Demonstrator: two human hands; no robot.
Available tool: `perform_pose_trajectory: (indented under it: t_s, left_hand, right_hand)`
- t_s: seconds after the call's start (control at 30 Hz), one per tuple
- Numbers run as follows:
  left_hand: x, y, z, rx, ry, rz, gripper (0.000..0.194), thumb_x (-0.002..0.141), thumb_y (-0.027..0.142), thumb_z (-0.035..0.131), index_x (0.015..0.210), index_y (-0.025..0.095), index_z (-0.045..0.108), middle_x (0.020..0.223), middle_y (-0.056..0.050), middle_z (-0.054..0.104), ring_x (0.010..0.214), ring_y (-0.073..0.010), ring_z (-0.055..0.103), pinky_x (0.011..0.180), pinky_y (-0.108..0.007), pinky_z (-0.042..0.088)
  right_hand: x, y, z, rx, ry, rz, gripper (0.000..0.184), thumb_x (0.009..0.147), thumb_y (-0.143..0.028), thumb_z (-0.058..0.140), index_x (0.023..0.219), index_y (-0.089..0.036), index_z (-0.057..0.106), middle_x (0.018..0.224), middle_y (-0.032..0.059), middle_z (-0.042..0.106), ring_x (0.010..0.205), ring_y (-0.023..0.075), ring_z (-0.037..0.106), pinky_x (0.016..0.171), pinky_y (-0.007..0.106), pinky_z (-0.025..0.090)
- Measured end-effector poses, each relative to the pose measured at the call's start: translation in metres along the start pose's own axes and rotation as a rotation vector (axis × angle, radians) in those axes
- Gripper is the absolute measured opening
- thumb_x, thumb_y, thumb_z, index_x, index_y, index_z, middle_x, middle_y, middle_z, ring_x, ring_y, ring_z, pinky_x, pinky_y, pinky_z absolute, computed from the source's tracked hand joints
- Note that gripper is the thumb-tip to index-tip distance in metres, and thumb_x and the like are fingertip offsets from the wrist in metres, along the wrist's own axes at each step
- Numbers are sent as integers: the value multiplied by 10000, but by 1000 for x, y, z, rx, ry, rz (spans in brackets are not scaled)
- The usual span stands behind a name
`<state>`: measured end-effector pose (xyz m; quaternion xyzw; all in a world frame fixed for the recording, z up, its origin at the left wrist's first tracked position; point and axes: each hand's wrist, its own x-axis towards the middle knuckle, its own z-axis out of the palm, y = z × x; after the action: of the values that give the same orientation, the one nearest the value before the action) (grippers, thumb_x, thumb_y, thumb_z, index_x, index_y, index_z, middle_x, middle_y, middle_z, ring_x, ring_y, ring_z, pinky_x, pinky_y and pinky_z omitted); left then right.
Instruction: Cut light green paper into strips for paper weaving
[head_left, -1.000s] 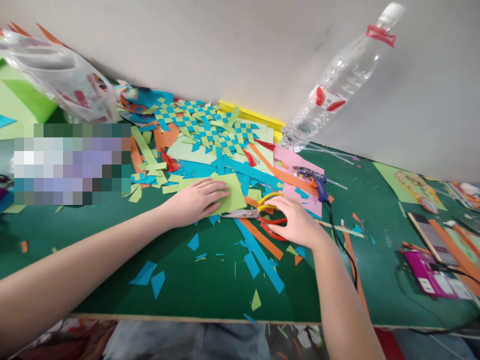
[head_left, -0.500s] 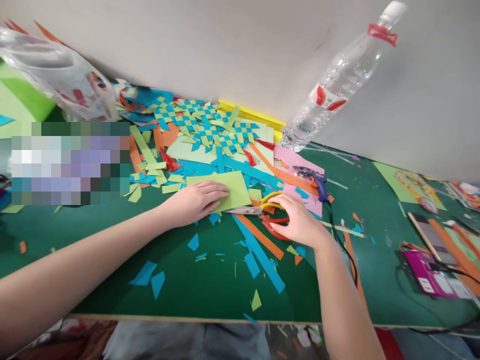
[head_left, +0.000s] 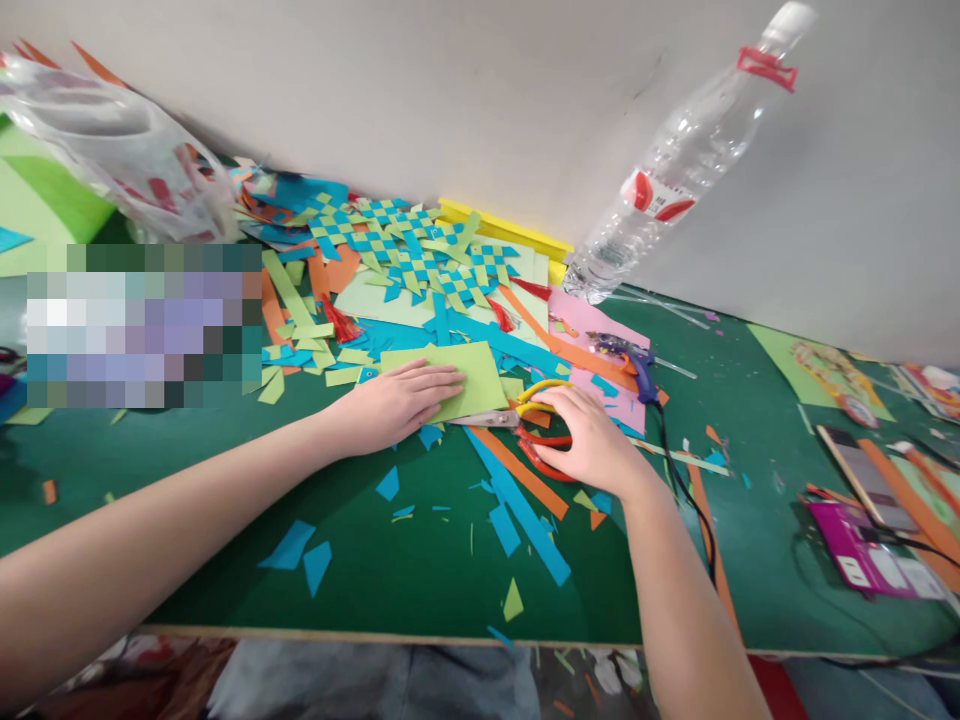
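Observation:
My left hand [head_left: 405,400] lies flat, fingers stretched out, over the left part of a light green paper sheet [head_left: 477,372]. In my right hand [head_left: 589,432] are scissors [head_left: 545,440] with one yellow and one red handle. Their blades point left along the near edge of the green sheet, close to my left fingers. Whether the blades touch the paper I cannot tell. Blue strips [head_left: 525,510] and an orange strip [head_left: 525,470] fan out just below the scissors. Behind the sheet lie several woven blue and green paper fish [head_left: 420,262].
A large plastic bottle [head_left: 667,170] stands near the wall. A blue glue gun [head_left: 637,365] rests on pink paper, its cord running toward the front. On the right are a phone [head_left: 862,475] and a purple item [head_left: 855,550]. A plastic bag [head_left: 150,150] stands at left.
The scissors and my right hand have shifted slightly left. My left hand and the green sheet have moved a little to the right.

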<state>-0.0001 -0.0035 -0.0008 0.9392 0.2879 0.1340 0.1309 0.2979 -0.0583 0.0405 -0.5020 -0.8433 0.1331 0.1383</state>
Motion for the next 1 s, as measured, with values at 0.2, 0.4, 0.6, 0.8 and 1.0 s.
perform_pose_trajectory:
  t_s: [0.2, 0.4, 0.6, 0.8, 1.0]
  left_hand:
    - [0, 0, 0, -28, 20, -3, 401, 1007, 292, 333, 1370, 246, 497, 1470, -22, 455, 1368, -183, 407, 1194, -423, 257]
    - [1, 0, -1, 7, -3, -6, 409, 1014, 299, 307, 1369, 224, 496, 1475, -27, 447, 1371, -179, 399, 1194, -413, 256]
    - [1, 0, -1, 12, -5, 1, 410, 1014, 293, 304, 1373, 223, 490, 1480, -24, 440, 1372, -178, 399, 1191, -416, 264]
    - [1, 0, -1, 10, -6, 0, 411, 1016, 297, 298, 1370, 225, 495, 1477, -27, 444, 1370, -177, 400, 1191, -411, 264]
    - [1, -1, -1, -14, 9, 1, 410, 1011, 304, 312, 1372, 240, 497, 1472, -27, 452, 1366, -183, 408, 1190, -419, 266]
  right_hand:
    - [-1, 2, -1, -4, -20, -6, 396, 797, -343, 674, 1168, -280, 550, 1213, 62, 617, 1213, 284, 529, 1034, 520, 411]
    - [-3, 5, -2, 15, -40, 2, 387, 792, -308, 675, 1159, -280, 554, 1229, 54, 611, 1204, 272, 535, 1034, 504, 416]
    - [-2, 2, -1, 1, -33, 18, 386, 797, -326, 675, 1156, -269, 546, 1225, 54, 608, 1207, 269, 527, 1022, 487, 432]
    - [-1, 0, 1, -4, -11, 1, 389, 805, -337, 667, 1169, -279, 540, 1225, 51, 614, 1215, 274, 525, 1025, 496, 421]
    - [-1, 0, 1, -30, -8, -14, 385, 799, -346, 662, 1161, -281, 550, 1212, 55, 624, 1201, 280, 534, 1014, 515, 410]
